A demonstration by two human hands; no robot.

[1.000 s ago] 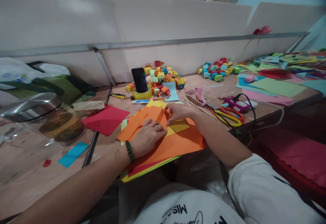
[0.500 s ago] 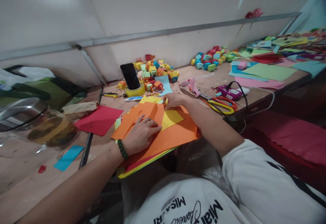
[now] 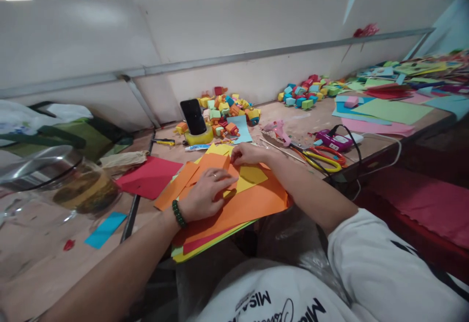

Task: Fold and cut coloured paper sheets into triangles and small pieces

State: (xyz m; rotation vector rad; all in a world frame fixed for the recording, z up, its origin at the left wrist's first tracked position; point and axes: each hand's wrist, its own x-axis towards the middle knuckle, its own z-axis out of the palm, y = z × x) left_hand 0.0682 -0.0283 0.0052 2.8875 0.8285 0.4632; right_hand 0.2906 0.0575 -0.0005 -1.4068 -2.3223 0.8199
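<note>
Orange paper [image 3: 238, 209] lies on top of a stack of red, green and yellow sheets at the table's front edge. My left hand [image 3: 208, 192] rests on the orange pieces with its fingers spread. My right hand [image 3: 247, 155] has its fingers curled together at the edge of a folded orange piece [image 3: 212, 161], and seems to pinch it. A yellow piece [image 3: 252, 178] lies below my right hand on the orange sheet. A loose orange strip [image 3: 176, 185] sits left of my left hand.
A phone [image 3: 193, 117] leans in a yellow tape roll [image 3: 200, 137], before a pile of paper cubes [image 3: 216, 112]. Scissors [image 3: 322, 158] and a pink glue gun [image 3: 280, 131] lie at right. A glass jug [image 3: 80, 190] and red paper [image 3: 150, 178] are at left.
The view has tilted up slightly. An orange strip has slid to the left of the stack. My right hand has shifted slightly left along the folded orange paper.
</note>
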